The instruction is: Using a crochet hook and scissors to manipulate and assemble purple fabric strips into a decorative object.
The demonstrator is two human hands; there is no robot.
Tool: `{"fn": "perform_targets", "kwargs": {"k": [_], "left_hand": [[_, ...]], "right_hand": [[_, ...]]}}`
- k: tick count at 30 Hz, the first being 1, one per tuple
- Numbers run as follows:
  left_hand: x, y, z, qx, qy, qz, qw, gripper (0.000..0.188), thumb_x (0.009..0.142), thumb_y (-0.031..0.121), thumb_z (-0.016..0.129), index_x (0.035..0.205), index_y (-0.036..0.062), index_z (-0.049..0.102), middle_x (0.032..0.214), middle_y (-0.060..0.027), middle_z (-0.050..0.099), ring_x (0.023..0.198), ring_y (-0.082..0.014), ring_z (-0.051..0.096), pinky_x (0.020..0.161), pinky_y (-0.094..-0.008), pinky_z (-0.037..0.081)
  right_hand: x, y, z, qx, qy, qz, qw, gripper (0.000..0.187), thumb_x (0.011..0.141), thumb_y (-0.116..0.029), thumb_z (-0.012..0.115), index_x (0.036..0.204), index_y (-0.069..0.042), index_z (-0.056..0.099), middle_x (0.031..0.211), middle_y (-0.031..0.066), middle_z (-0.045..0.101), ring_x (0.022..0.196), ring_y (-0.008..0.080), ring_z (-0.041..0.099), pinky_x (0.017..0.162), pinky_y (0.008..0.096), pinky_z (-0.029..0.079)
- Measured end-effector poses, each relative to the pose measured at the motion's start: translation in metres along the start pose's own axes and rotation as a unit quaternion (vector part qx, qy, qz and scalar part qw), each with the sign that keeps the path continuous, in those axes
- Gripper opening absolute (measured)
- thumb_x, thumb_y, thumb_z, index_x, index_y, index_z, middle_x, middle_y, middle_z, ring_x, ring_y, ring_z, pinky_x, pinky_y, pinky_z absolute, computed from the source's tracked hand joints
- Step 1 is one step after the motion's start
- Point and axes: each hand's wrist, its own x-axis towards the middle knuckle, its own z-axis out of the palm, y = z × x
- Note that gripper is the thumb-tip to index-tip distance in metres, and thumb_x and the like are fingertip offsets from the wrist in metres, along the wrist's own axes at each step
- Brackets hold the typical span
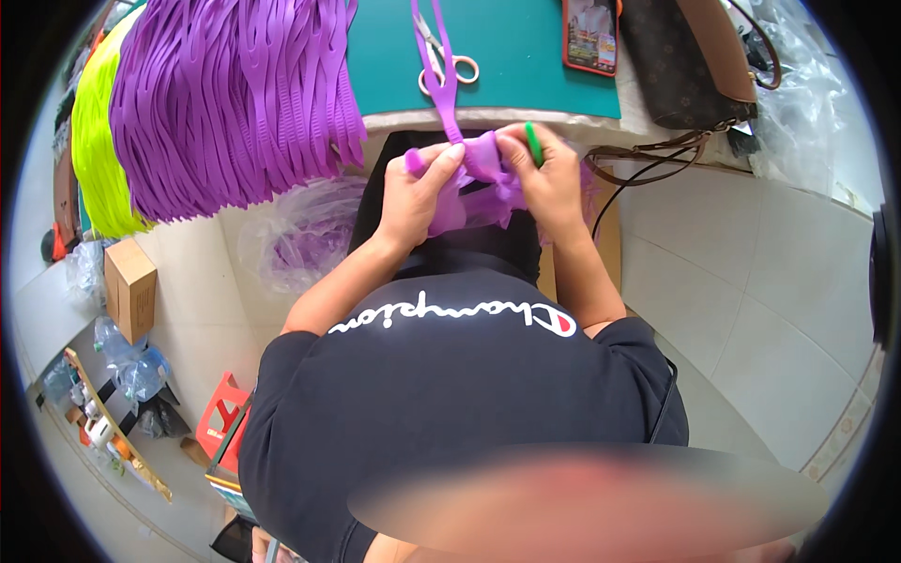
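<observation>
A purple rubber strap (449,108) with a split, looped upper end runs down from the table to my hands at its front edge. My left hand (410,199) pinches it between thumb and fingers. A purple cap-like cover shows on one left finger. My right hand (549,178) is closed on the crumpled, flared purple rubber piece (483,159) beside the strap's lower end. A narrow green piece (534,144) shows at a right finger, perhaps a finger cover. More purple rubber hangs below my hands over my lap. Scissors (446,61) lie under the strap's upper part.
A thick pile of purple straps (235,103) hangs over the table's left edge, beside yellow-green ones (99,141). A phone (591,38) and a brown handbag (690,66) lie right on the green mat (511,80). A cardboard box (130,289) stands on the floor at left.
</observation>
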Motion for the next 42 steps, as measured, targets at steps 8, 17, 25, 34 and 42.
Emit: {"fn": "perform_targets", "kwargs": {"k": [8,17,25,34,42], "left_hand": [[0.003,-0.011,-0.005,-0.019,-0.064,-0.147,0.987,0.012,0.087,0.011,0.066,0.095,0.0026,0.062,0.090,-0.0037,0.066,0.080,-0.0087,0.061,0.072,-0.0230,0.049],[0.001,-0.009,-0.001,0.036,-0.023,-0.057,0.997,0.020,0.089,0.012,0.064,0.101,-0.0022,0.058,0.087,-0.0084,0.068,0.081,-0.0096,0.063,0.074,-0.0244,0.050],[-0.001,-0.001,-0.003,-0.009,-0.072,-0.138,0.988,0.021,0.084,0.008,0.069,0.102,-0.0013,0.062,0.090,-0.0068,0.067,0.084,-0.0104,0.062,0.076,-0.0237,0.049],[0.001,-0.012,-0.008,0.010,-0.055,-0.100,0.993,0.016,0.084,0.008,0.069,0.098,-0.0001,0.066,0.089,-0.0046,0.066,0.082,-0.0092,0.060,0.075,-0.0241,0.048],[0.000,-0.006,-0.007,-0.002,-0.057,-0.107,0.993,0.018,0.084,0.009,0.069,0.099,-0.0002,0.065,0.091,-0.0055,0.066,0.084,-0.0103,0.060,0.077,-0.0246,0.047]], "right_hand": [[-0.006,-0.003,-0.016,0.302,0.093,0.027,0.948,0.045,0.101,-0.034,0.038,0.083,0.004,0.056,0.075,0.0109,0.056,0.053,0.0113,0.040,0.049,0.0244,0.034],[-0.035,0.016,-0.003,0.289,-0.005,0.029,0.957,0.009,0.090,-0.004,0.060,0.094,0.002,0.054,0.086,0.0115,0.063,0.077,0.0165,0.062,0.072,0.0281,0.052],[-0.045,0.017,0.000,0.256,0.041,-0.004,0.966,0.009,0.093,-0.005,0.055,0.099,0.003,0.054,0.097,0.0153,0.066,0.089,0.0195,0.066,0.082,0.0296,0.052],[-0.048,0.020,0.006,0.158,0.044,-0.052,0.985,0.013,0.095,-0.009,0.053,0.103,0.002,0.051,0.100,0.0182,0.065,0.092,0.0230,0.065,0.085,0.0325,0.052],[-0.046,0.020,0.005,0.164,0.033,-0.048,0.985,0.014,0.096,-0.010,0.052,0.103,0.002,0.050,0.100,0.0190,0.065,0.091,0.0229,0.066,0.084,0.0324,0.052]]}}
